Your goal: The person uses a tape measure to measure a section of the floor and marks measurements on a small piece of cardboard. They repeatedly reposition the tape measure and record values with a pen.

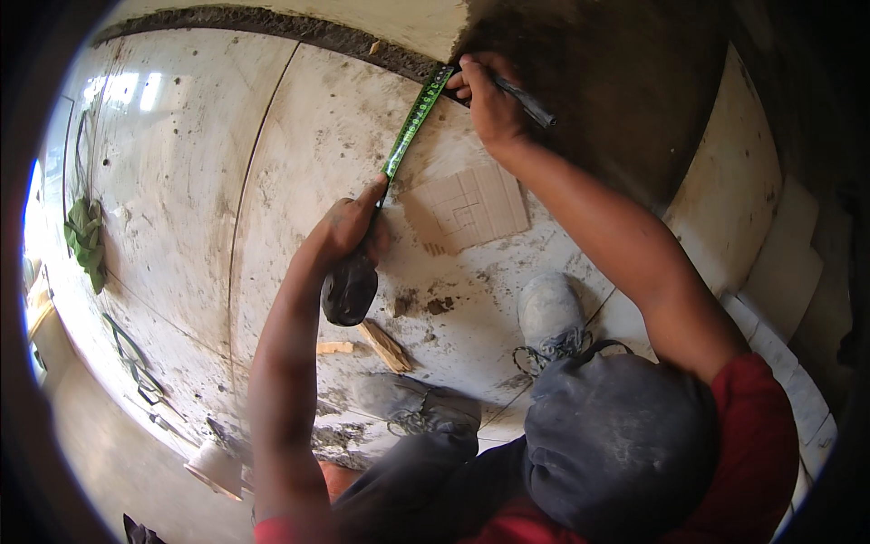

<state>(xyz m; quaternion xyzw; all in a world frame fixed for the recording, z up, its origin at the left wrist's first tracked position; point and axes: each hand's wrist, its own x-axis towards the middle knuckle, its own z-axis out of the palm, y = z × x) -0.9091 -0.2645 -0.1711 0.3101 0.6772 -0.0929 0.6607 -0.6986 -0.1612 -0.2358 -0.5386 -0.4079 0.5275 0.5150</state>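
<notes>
Two sets of fingers are gripping things. The left fingers (373, 190) are curling closed around the near end of a green measuring tape (415, 121), with one digit stretching along it. The right fingers (460, 83) are bending inward and pinching a dark pen (527, 102), with no wide gap showing between them. Their tips are hovering at the tape's far end; whether they are touching it, I cannot tell.

From the left fingers, the tape is running forward and slightly right, its long axis slanting up to the right fingers, its far end meeting a wall corner (450, 41) just beyond them. The pen is crossing that direction, its visible end pointing right and back toward the body, away from the tape.

Behind the left fingers, the left forearm (288, 363) is rising almost straight from the body, while the right forearm (589, 204) is reaching diagonally forward and left, its hand bending at the wrist.

Just right of the left fingers, a piece of brown cardboard (467, 208) is lying on the tiled floor (313, 154), showing drawn lines. Nearer the body from those fingers, a dark rounded object (350, 290) is sitting below the wrist, and a wood offcut (385, 348) is resting just behind it.
</notes>
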